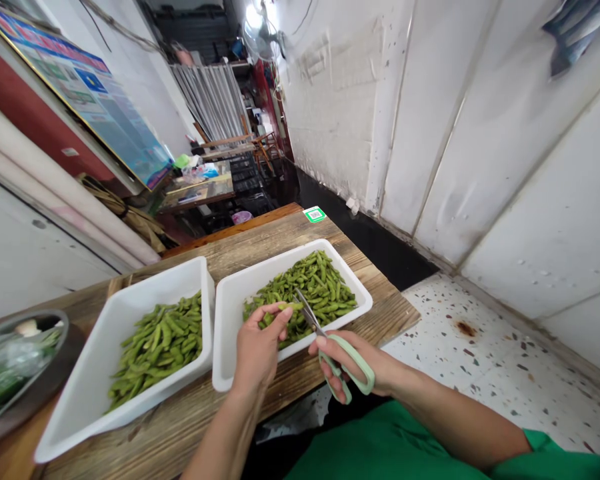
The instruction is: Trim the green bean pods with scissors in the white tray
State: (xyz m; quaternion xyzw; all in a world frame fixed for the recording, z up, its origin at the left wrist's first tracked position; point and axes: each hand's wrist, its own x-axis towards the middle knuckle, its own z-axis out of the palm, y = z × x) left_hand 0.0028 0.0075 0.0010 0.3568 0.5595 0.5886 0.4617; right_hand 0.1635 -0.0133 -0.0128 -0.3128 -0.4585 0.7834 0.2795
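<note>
Over the near side of the right white tray (225, 313), my left hand (261, 340) pinches a green edamame pod (291, 306) between thumb and fingers. My right hand (353, 363) grips a pair of scissors (353, 357) with pale green handles, fingers through the loops. Their metal blades point away from me, close beside the pinched pod; whether they touch it I cannot tell. Many green edamame pods (325, 283) lie heaped in this tray below my hands. A second white tray (130, 303) on the left holds another heap of pods (165, 340).
Both trays stand on a wooden table (253, 243). A metal bowl (63, 347) with bagged greens sits at the far left. A green QR card (315, 214) lies at the table's far corner. White wall panels (460, 153) run along the right, above a speckled floor (460, 340).
</note>
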